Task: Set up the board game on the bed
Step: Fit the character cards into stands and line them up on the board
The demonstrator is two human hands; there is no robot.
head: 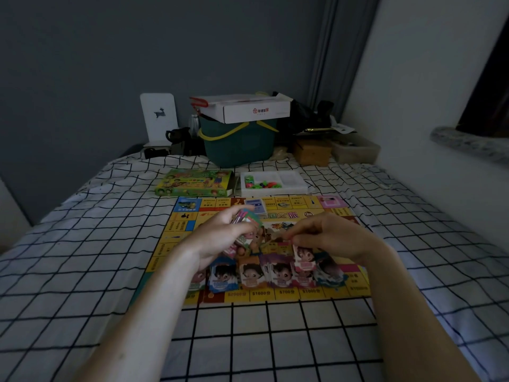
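While the left hand (220,238) grips a fanned stack of cards (246,220) and the right hand (327,238) pinches 1 card (303,256) above the row of card piles (275,272), the risks look plain: the loose stack could slip and scatter, or a forearm could sweep the piles lying on the near side of the game board (179,230). That board lies flat on a soft bed (82,257) with a black-grid white cover, so leaning a knee or elbow nearby could tilt it and slide the piles. Beyond it sit the green game box (194,183) and a white tray of coloured pieces (272,183), then a dark green basket (239,144) with a white carton (248,108) on top, against a dim grey wall (82,64).
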